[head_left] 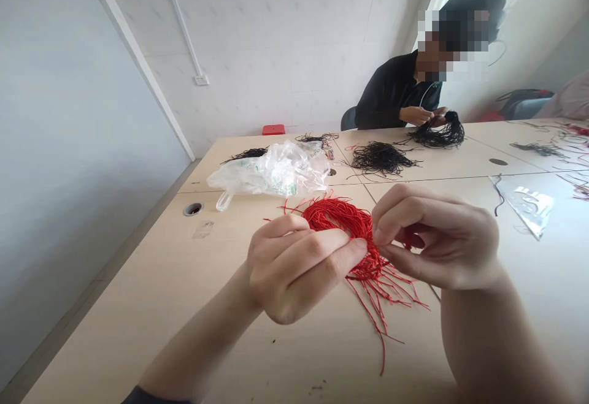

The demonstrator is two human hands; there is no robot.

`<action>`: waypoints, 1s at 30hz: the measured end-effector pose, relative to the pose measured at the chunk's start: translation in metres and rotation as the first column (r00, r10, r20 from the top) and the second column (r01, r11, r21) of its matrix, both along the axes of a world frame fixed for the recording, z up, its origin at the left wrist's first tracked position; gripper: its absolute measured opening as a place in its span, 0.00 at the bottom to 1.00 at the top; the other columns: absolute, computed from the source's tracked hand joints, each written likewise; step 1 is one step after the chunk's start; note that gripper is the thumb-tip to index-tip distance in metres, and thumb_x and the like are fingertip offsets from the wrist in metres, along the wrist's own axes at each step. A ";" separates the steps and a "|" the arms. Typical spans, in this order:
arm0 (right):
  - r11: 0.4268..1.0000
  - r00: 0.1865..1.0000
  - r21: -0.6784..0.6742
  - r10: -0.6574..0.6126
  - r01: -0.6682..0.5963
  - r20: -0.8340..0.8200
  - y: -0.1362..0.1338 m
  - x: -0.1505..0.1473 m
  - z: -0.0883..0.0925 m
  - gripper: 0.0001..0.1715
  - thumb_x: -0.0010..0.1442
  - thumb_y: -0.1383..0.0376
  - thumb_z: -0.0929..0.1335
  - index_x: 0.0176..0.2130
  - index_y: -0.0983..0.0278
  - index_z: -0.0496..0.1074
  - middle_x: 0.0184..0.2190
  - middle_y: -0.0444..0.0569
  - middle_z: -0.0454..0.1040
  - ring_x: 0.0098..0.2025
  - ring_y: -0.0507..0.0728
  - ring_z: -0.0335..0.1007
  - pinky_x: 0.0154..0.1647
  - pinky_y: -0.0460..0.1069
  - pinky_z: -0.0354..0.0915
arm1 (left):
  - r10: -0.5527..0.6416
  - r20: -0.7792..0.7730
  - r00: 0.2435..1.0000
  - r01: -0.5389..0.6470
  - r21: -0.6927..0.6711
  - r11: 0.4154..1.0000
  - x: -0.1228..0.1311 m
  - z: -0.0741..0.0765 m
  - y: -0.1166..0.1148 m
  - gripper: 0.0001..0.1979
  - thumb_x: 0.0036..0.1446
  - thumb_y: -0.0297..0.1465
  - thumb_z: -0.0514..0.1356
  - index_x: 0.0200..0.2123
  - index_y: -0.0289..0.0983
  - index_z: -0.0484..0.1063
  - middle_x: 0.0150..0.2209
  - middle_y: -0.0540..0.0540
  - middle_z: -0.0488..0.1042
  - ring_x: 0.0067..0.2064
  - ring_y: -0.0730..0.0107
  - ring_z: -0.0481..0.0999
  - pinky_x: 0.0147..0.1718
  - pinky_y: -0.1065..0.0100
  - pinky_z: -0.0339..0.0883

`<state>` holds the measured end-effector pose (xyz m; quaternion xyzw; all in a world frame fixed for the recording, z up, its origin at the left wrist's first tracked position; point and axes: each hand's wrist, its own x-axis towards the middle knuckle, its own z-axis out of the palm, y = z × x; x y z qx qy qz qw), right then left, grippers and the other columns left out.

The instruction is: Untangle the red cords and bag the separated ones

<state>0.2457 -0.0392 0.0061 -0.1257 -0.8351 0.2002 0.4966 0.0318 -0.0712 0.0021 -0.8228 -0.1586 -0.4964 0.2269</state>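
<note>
A bundle of thin red cords lies on the light wooden table, its loose ends fanning toward me. My left hand is closed in a pinch at the bundle's near edge, fingertips pressed on red cord. My right hand is curled just to the right of it, thumb and fingers pinched on a red strand. Both hands meet fingertip to fingertip above the bundle. The middle of the bundle is hidden behind my fingers.
A crumpled clear plastic bag lies behind the red cords. Piles of black cord sit further back, where a seated person in black handles another black bundle. A clear packet lies at right. A cable hole is at left.
</note>
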 end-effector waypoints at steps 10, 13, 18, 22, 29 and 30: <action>0.997 0.995 0.022 -0.080 0.079 0.054 -0.010 -0.005 0.001 0.12 0.49 0.76 0.68 0.32 0.61 0.67 0.29 0.44 0.71 0.21 0.47 0.56 0.16 0.45 0.55 | -0.016 -0.003 1.000 0.016 -0.011 1.000 0.001 0.000 -0.002 0.09 0.58 0.21 0.59 0.40 0.32 0.78 0.37 0.45 0.81 0.30 0.72 0.78 0.27 0.68 0.72; 0.996 0.994 0.046 -0.084 0.080 0.076 -0.012 -0.006 0.003 0.13 0.48 0.77 0.68 0.32 0.60 0.67 0.28 0.44 0.71 0.22 0.48 0.59 0.16 0.45 0.55 | -0.031 -0.025 0.999 0.031 -0.019 0.999 0.001 0.000 -0.002 0.10 0.58 0.21 0.58 0.40 0.32 0.77 0.37 0.44 0.81 0.31 0.70 0.79 0.28 0.67 0.74; 0.997 0.996 0.037 -0.071 0.069 0.045 -0.011 -0.004 0.002 0.13 0.49 0.76 0.69 0.34 0.61 0.69 0.30 0.45 0.73 0.23 0.49 0.62 0.16 0.45 0.56 | -0.029 -0.042 0.999 0.026 -0.050 0.998 -0.002 0.002 -0.005 0.10 0.58 0.21 0.57 0.40 0.29 0.76 0.36 0.43 0.80 0.33 0.69 0.79 0.31 0.66 0.75; 0.993 0.995 0.066 -0.097 0.098 -0.009 -0.009 -0.003 0.000 0.14 0.49 0.75 0.71 0.36 0.61 0.73 0.30 0.46 0.74 0.21 0.49 0.61 0.16 0.46 0.57 | 0.026 -0.061 0.998 -0.028 -0.032 0.999 -0.004 0.005 -0.010 0.09 0.58 0.22 0.58 0.40 0.31 0.77 0.36 0.45 0.80 0.31 0.71 0.79 0.29 0.67 0.74; 0.977 0.992 0.169 -0.127 0.128 -0.018 -0.009 -0.004 0.005 0.14 0.49 0.75 0.71 0.35 0.59 0.75 0.28 0.46 0.74 0.24 0.52 0.68 0.17 0.47 0.61 | 0.123 -0.090 0.988 -0.124 -0.014 0.992 -0.004 0.009 -0.016 0.06 0.57 0.24 0.62 0.37 0.35 0.78 0.36 0.48 0.82 0.28 0.74 0.78 0.27 0.69 0.72; 0.975 0.991 0.177 -0.136 0.136 -0.011 -0.010 -0.004 0.005 0.14 0.49 0.76 0.71 0.35 0.58 0.75 0.28 0.46 0.74 0.23 0.52 0.67 0.17 0.47 0.61 | 0.124 -0.091 0.988 -0.126 -0.017 0.992 -0.004 0.009 -0.017 0.06 0.57 0.24 0.62 0.37 0.34 0.78 0.36 0.47 0.82 0.28 0.74 0.78 0.27 0.69 0.72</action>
